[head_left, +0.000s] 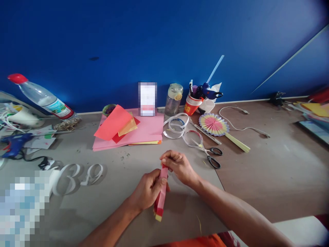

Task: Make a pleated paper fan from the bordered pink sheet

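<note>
A narrow folded strip of layered pink, red and yellow paper (161,197) stands upright between both hands above the grey table (102,199). My left hand (147,188) grips its middle with curled fingers. My right hand (178,166) pinches its top end with fingers pressed together. Behind the hands lies a stack of pink paper sheets (144,132) with loose red and yellow sheets on top.
Scissors (212,156), ribbon coils (177,127) and a pleated paper fan (214,125) lie right of the stack. A red cup with tools (192,103), a jar (173,99), a tilted water bottle (43,97) and a blue glue gun (15,144) stand around.
</note>
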Demonstrator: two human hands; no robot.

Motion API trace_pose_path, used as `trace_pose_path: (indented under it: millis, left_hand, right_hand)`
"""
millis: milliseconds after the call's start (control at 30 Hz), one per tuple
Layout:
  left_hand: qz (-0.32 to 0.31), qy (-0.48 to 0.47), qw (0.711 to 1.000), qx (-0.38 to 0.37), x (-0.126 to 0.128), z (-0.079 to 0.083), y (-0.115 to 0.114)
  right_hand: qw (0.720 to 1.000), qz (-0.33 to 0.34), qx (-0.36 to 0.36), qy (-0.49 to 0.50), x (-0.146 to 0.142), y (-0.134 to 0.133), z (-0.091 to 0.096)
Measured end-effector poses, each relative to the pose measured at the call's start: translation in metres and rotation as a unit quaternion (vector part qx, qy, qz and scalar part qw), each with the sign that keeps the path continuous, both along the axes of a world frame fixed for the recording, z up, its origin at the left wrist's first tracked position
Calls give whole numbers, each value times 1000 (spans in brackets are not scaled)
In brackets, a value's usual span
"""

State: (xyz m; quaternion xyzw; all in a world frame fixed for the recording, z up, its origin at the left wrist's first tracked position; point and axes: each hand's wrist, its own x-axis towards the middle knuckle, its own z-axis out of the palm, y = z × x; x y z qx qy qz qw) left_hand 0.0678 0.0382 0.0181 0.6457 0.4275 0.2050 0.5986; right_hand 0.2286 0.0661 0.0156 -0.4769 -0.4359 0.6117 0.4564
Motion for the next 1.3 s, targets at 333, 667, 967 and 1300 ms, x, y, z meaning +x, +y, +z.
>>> trace_pose_path:
  millis: [333, 667, 967, 1300]
  left_hand:
    - [-13, 18, 1000, -15, 0, 3, 1]
    - [-41, 50, 994, -84, -1, 9, 2]
    - [-50, -21, 993, -102, -8, 4, 8]
    - [12, -29, 999, 1, -11, 7, 6]
  right_hand:
    - [999, -37, 6, -11, 1, 6, -3]
    - [998, -60, 9, -8, 11, 15, -7]
    - [982, -11, -46, 181, 12, 14, -5]
    - [986, 70, 7, 153, 4, 6, -6]
